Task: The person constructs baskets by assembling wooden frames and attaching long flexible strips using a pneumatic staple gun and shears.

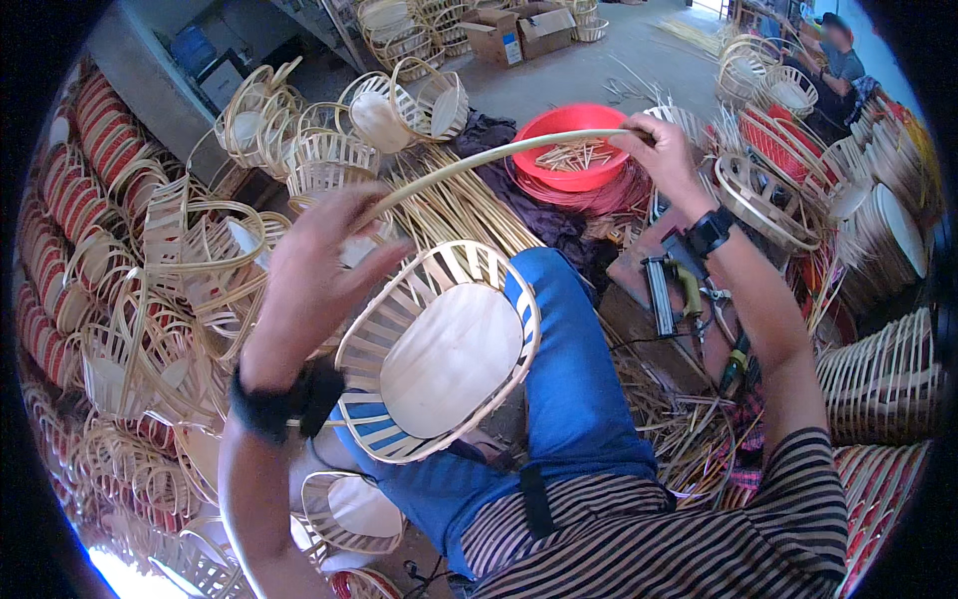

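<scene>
A long, pale bamboo strip (494,152) arches between my two hands above my lap. My right hand (659,150) pinches its right end. At the strip's other end is my left hand (324,265), slightly blurred, with the strip lying between its fingers and thumb; the thumb sticks out toward the basket. Below the strip, an oval slatted basket (454,349) with a flat wooden bottom rests tilted on my blue-trousered thighs. Neither hand touches this basket, which has no handle showing.
Handled baskets (190,290) crowd my left side. Ahead lie a bundle of bamboo strips (449,195) and a red basin (564,115) holding short wood pieces. A nail gun (679,290) and pliers (723,319) lie at my right. Another person (838,70) sits at the far right.
</scene>
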Tool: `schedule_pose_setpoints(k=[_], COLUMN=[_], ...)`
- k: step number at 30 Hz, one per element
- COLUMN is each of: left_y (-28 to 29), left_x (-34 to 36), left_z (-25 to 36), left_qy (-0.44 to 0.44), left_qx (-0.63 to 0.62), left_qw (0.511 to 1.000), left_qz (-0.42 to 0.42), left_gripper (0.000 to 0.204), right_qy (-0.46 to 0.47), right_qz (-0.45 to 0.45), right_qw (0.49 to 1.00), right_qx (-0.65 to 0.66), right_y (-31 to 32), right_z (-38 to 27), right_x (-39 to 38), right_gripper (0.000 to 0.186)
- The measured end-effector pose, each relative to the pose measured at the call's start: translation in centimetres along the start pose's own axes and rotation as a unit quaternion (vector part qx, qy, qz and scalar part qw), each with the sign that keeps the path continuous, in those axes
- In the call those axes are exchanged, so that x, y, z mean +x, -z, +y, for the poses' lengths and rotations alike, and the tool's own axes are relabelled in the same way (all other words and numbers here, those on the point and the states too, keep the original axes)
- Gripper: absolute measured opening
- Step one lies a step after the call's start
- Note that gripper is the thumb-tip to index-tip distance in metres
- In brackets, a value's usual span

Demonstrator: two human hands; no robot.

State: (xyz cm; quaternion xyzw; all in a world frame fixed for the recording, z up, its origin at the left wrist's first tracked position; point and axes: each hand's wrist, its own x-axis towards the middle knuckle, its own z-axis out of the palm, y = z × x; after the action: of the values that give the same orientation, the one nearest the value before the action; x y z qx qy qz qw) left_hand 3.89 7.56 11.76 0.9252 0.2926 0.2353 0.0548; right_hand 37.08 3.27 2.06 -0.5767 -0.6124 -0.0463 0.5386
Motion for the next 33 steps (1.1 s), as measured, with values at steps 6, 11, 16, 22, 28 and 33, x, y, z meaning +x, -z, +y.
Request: schedule_pose_setpoints(k=[6, 11, 16, 22, 28, 33], left_y=[-2.4, -1.3, -1.8, -14.2, -22.6, -21.3], left_x=[3.5, 3.3, 2.7, -2.0, 0.0, 0.8], left_z=[1.3, 1.7, 2.4, 3.9, 1.9, 3.3], left_qy=[0.001, -0.065, -0.171, 0.054, 0.409, 0.392], left_qx=[0.016, 0.073, 0.207, -0.230, -0.544, -0.407], left_qw=[0.989, 0.971, 0.918, 0.965, 0.733, 0.811], left_qz=[0.146, 0.217, 0.291, 0.115, -0.004, 0.153], left_gripper=[0.017, 0.016, 0.026, 0.034, 0.025, 0.034], right_qy=[-0.214, -0.254, -0.320, -0.303, -0.346, -0.317], right_qz=[0.110, 0.015, -0.101, -0.116, -0.131, -0.205], right_qw=[0.896, 0.780, 0.642, 0.668, 0.690, 0.689], right_qx=[0.373, 0.572, 0.690, 0.669, 0.622, 0.618], right_y=[-6.4, -12.3, -12.4, -12.9, -13.2, -13.6], right_z=[-2.4, -3.4, -3.9, -2.5, -4.0, -2.6], right_x=[-2.9, -5.4, -6.7, -6.6, -6.3, -8.0], right_gripper=[0.013, 0.028, 0.028, 0.023, 0.033, 0.036])
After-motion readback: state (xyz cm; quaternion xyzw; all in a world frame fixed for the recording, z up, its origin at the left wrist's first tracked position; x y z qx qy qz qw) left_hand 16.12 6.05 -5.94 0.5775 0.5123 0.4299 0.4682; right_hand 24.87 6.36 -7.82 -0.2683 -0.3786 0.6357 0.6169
